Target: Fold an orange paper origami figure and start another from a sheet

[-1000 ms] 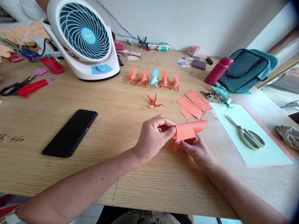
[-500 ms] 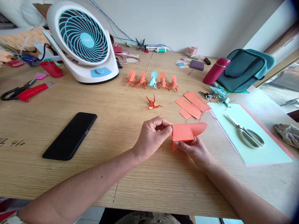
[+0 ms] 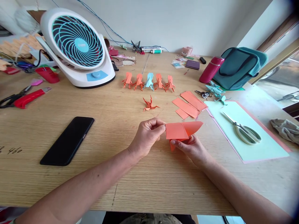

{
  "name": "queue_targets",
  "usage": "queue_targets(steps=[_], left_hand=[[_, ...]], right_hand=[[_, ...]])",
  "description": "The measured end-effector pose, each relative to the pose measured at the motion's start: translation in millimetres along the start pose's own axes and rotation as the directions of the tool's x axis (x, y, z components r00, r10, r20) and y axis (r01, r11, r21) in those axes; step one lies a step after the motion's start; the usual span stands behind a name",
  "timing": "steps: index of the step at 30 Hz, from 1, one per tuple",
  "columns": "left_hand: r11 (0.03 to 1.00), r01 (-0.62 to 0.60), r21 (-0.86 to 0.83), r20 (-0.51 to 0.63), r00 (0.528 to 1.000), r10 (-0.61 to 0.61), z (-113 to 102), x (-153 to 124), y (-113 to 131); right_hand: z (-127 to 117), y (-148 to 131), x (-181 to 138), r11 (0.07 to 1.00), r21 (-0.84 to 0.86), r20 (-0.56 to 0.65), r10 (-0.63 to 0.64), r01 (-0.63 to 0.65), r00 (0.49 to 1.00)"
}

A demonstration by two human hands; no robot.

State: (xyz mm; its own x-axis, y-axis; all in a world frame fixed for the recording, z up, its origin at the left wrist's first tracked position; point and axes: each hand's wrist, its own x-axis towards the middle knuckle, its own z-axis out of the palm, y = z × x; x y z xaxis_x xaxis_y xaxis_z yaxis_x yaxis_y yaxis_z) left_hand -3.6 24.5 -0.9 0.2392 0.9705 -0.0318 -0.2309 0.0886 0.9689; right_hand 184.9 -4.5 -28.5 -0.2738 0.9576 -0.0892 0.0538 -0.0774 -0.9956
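Note:
A folded orange paper sheet [image 3: 182,130] is held just above the wooden table [image 3: 130,174] between both hands. My left hand [image 3: 146,137] pinches its left edge with thumb and fingers closed. My right hand [image 3: 192,148] supports it from below and pinches the lower fold. Beyond the hands lies a small orange origami figure [image 3: 150,104]. Farther back stands a row of folded figures [image 3: 148,81], orange ones with one light blue in the middle. Cut orange paper strips [image 3: 189,104] lie to the right of them.
A black phone [image 3: 67,140] lies at the left. A white and teal fan [image 3: 77,46] stands at the back left, red-handled scissors [image 3: 22,97] beside it. Pale scissors [image 3: 245,130] rest on a green sheet [image 3: 257,146] at right. A red bottle [image 3: 210,70] and teal bag [image 3: 240,67] sit behind.
The rounded curl of the orange paper has been pressed flatter into a pointed fold. Both hands stayed in place on it; the view shifted slightly left and down.

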Motion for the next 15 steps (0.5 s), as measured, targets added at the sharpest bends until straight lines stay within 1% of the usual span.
queue_targets(steps=[4,9,12,15], left_hand=[[1.0,0.003,0.009,-0.003,1.0,-0.003,-1.1,1.7,1.9],[0.998,0.046,-0.039,-0.026,0.999,-0.047,-2.2,4.9,-0.4],[0.995,0.081,-0.059,0.007,0.997,-0.081,-4.6,7.4,-1.1],[0.994,0.095,-0.049,0.049,0.994,-0.093,-9.2,10.3,0.7]], right_hand=[[1.0,-5.7,-0.5,0.999,-0.034,0.011,0.018,-0.017,1.0],[0.2,-10.6,0.0,0.997,-0.08,0.072,0.022,-0.016,0.997],[-1.5,-10.6,0.6,0.996,-0.094,0.095,0.008,0.001,0.995],[-2.2,-13.2,0.4,0.99,-0.142,0.114,0.025,-0.009,0.993]])
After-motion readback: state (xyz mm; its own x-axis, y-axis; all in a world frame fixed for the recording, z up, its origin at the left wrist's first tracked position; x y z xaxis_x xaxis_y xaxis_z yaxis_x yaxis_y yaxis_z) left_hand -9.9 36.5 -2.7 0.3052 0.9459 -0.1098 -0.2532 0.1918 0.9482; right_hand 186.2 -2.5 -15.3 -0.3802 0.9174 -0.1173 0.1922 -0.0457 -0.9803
